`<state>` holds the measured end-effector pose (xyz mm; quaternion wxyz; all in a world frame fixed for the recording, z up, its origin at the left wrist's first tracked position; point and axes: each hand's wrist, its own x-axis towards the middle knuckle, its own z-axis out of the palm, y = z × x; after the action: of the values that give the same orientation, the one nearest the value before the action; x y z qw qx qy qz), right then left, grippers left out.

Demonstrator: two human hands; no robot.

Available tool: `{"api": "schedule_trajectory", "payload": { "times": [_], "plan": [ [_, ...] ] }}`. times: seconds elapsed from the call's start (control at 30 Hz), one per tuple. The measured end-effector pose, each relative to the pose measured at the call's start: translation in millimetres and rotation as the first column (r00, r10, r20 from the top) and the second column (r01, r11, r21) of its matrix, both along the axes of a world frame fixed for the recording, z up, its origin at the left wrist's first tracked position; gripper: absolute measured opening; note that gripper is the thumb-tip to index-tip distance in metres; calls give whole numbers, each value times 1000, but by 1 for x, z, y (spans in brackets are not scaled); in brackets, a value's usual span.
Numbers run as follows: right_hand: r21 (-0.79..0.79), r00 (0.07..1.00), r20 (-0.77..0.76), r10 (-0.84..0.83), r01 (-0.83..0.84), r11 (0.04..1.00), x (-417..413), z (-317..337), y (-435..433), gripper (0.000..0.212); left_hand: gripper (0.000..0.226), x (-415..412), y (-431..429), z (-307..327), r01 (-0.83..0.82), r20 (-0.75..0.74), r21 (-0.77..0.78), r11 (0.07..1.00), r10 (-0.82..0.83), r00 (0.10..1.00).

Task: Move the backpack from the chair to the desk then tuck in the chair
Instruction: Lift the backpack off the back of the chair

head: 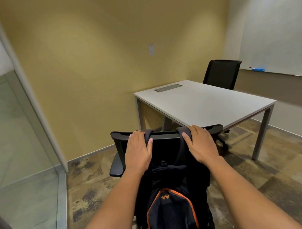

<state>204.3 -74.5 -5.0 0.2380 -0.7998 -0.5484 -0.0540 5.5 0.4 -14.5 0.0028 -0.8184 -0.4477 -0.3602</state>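
Observation:
A dark navy backpack (170, 212) with orange zip trim hangs on the back of a black office chair (166, 138), its two straps looped over the chair's top edge. My left hand (138, 151) is wrapped over the left strap at the top of the backrest. My right hand (200, 143) grips the right strap in the same way. The chair stands just in front of me, pulled away from the white desk (212, 103), which lies beyond it to the right.
A second black chair (222, 73) stands behind the desk by the whiteboard (279, 28), whose tray holds a blue eraser (258, 69). A glass partition (8, 138) runs along the left. A yellow wall closes the back; patterned carpet covers the floor.

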Motion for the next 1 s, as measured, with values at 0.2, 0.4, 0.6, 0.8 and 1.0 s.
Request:
{"api": "schedule_trajectory", "payload": {
  "times": [0.2, 0.4, 0.6, 0.8, 1.0],
  "plan": [
    [-102, 1000, -15, -13, 11, 995, 1, 17, 15, 57, 36, 5, 20, 16, -10, -52, -128, 992, 4, 999],
    [-287, 999, -2, -38, 36, 957, 1, 31, 26, 69, 48, 16, 43, 37, -67, -312, -336, 939, -44, 949],
    [-498, 996, -34, -79, 52, 865, -2, 48, 38, 78, 63, 20, 55, 46, -167, -459, -483, 860, -86, 884],
    [-465, 984, -32, -177, 142, 874, -13, 49, 43, 66, 66, 23, 55, 50, -201, -496, -513, 835, -96, 863],
    [-506, 979, -8, -205, 173, 845, -20, 54, 48, 60, 65, 21, 58, 51, -184, -490, -493, 850, -97, 866]
  ]
}}
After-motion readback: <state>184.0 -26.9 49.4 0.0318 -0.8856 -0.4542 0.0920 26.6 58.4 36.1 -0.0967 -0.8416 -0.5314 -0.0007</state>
